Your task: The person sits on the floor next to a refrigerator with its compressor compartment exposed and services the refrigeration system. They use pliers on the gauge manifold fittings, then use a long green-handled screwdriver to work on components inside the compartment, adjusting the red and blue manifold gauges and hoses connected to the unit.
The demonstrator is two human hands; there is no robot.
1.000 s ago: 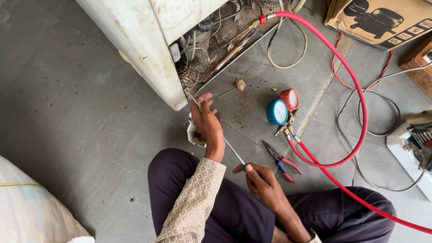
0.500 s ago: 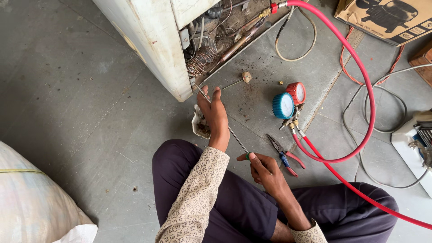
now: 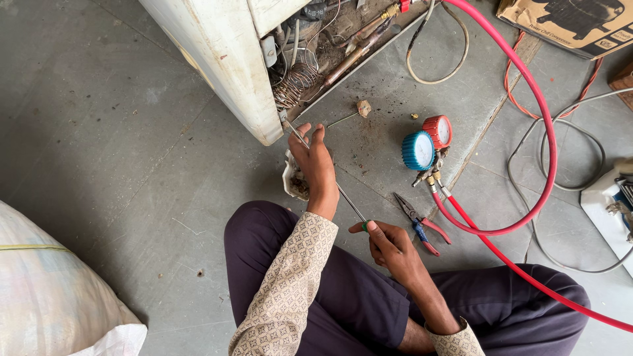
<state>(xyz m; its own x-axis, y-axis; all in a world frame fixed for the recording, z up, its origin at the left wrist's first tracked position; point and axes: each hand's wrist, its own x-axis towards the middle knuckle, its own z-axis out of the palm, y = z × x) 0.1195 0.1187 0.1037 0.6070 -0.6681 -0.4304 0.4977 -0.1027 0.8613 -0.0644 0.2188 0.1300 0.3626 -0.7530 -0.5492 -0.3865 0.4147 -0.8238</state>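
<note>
on the grey concrete floor (image 3: 119, 132), beside the open underside of a white appliance cabinet (image 3: 217, 59), a long thin metal rod (image 3: 346, 198) is held between two hands. left hand (image 3: 315, 165): extended toward the cabinet corner, fingers nearly straight and only loosely curled, with the rod's upper part passing beneath them; whether it is actually pinched cannot be told. right hand (image 3: 390, 245): fingers folded closed around the rod's lower end, where a small green tip shows. rod: slanted from the right hand up to the cabinet's lower corner, near a coil of thin wire (image 3: 293, 82). a small crumpled whitish piece (image 3: 293, 178) is lying just under the left wrist. red-and-blue handled pliers (image 3: 422, 224) are laid on the floor just beside the right hand. a blue and a red round gauge (image 3: 427, 142), joined side by side, are set near the pliers, with a red hose (image 3: 541, 132) looped away from them. a cardboard box (image 3: 573, 23) is placed at the upper right; a white sack (image 3: 53, 290) at the lower left.
</note>
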